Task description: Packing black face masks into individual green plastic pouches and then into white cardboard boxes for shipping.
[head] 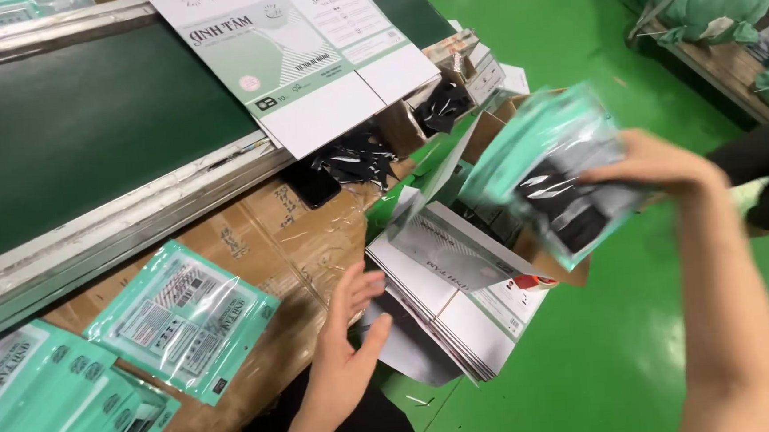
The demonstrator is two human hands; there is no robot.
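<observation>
the right hand (657,168) is raised over the green floor (589,355), its fingers clamped on a teal plastic pouch (555,174) with dark contents showing through a clear window. the pouch is blurred and tilted and seems pinched near one edge only, so it could slip out and drop onto the floor. the left hand (344,347) is open, fingers spread, holding nothing, reaching toward the stack of flat cartons (448,305). that stack looks fanned and uneven, overhanging the brown cardboard box (262,250) it leans against, so a careless touch could tip sheets down to the floor.

taking the brown cardboard box as the landmark: behind it runs the long dark green conveyor belt (76,119), the biggest thing in view. on the belt's far end, up and to the right of the box, lie two flat white carton blanks (295,61) with pale green panels. at the box's right edge sits the stack of flat cartons, white and grey. on top of the box, to its left part, rests a teal pouch with a white label (182,317), and further left a pile of similar teal pouches (49,405). just above the box's top right corner lies a bunch of black items (359,155), too small to identify.
</observation>
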